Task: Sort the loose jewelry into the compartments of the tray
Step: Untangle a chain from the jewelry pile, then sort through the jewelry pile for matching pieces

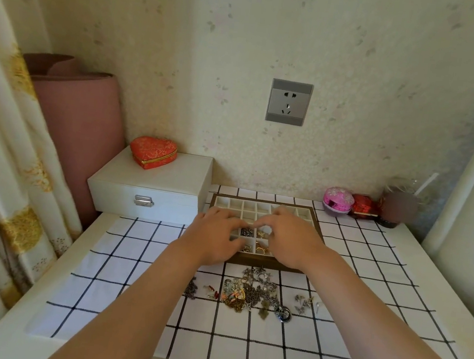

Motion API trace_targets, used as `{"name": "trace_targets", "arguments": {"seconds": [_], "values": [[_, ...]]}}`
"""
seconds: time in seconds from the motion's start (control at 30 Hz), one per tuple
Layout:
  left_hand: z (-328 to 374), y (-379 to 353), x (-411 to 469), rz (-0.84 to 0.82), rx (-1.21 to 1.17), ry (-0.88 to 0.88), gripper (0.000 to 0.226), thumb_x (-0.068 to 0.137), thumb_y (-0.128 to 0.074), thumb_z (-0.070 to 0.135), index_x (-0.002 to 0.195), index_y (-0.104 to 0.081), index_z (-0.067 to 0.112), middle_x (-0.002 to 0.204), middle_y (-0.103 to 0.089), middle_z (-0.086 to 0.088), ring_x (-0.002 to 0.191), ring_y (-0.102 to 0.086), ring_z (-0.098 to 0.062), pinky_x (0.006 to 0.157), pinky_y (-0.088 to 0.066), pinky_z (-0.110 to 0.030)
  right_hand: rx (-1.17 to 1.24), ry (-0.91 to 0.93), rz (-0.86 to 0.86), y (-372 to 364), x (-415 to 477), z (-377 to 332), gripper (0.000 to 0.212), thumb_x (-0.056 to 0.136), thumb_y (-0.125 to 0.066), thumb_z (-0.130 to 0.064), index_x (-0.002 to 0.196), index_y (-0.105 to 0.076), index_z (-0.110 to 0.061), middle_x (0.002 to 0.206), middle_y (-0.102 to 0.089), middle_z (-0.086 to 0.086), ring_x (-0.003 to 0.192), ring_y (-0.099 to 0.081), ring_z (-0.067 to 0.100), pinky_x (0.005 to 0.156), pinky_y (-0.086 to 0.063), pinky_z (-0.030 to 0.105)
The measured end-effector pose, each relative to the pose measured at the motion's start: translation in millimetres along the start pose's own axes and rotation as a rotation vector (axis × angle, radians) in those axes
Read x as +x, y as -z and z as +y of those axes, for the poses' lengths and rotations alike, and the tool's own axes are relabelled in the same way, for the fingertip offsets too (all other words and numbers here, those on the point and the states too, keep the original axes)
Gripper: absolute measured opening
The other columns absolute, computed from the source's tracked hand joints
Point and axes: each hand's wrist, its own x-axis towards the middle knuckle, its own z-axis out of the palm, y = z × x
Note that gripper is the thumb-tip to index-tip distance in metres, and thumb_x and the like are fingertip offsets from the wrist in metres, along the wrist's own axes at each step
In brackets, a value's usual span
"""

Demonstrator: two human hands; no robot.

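Head view: both hands reach over a wood-framed compartment tray (255, 261). The left hand (216, 237) lies over its left side with the fingers curled inward. The right hand (291, 240) lies over its right side, thumb and forefinger drawn close together. Whether either hand holds a piece cannot be told; anything there is too small to see.

In the gap between the fingertips, one compartment holds dark metal bits (247, 232), and the ones beside and nearer hold gold pieces (262, 247).

The loose jewelry pile (250, 294) lies on the checked cloth (237, 348) just behind the wrists, between the forearms, nearer the person than the tray.

Left of the left hand stands a white jewelry box (150, 189) with a red heart-shaped box (153, 152) on top. Beyond the right hand, by the wall, sits a pink round box (338, 200).
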Motion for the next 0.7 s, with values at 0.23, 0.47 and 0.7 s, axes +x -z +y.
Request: {"name": "trace_targets", "arguments": {"seconds": [0.23,0.47,0.7], "values": [[5,7,-6,0.092,-0.165,-0.011,0.050,0.094,-0.058,0.048,0.141,-0.050,0.033,0.145,-0.049,0.003,0.136,-0.038,-0.019,0.114,-0.031,-0.043,0.143,-0.018,0.080,16,-17,9,0.044,0.096,-0.050,-0.008,0.126,-0.064,-0.036,0.117,-0.053,-0.004,0.108,-0.058,0.017,0.093,-0.051,0.038],[28,23,-33,0.157,-0.300,-0.080,0.024,0.094,-0.062,0.032,0.118,-0.065,0.032,0.108,-0.060,0.015,0.102,-0.054,-0.006,0.089,-0.047,-0.027,0.176,0.012,0.027,27,-51,6,0.030,0.100,-0.052,-0.018,0.113,-0.071,-0.038,0.122,-0.067,-0.009,0.111,-0.062,0.011,0.096,-0.051,0.034],[63,22,-62,-0.046,-0.330,-0.122,0.018,0.092,-0.065,0.028,0.109,-0.073,0.029,0.100,-0.066,0.017,0.090,-0.059,0.001,0.083,-0.051,-0.022,0.152,0.003,-0.224,31,-89,2,0.019,0.091,-0.068,-0.024,0.102,-0.075,-0.037,0.090,-0.064,-0.018,0.085,-0.063,0.002,0.074,-0.052,0.023]]}}
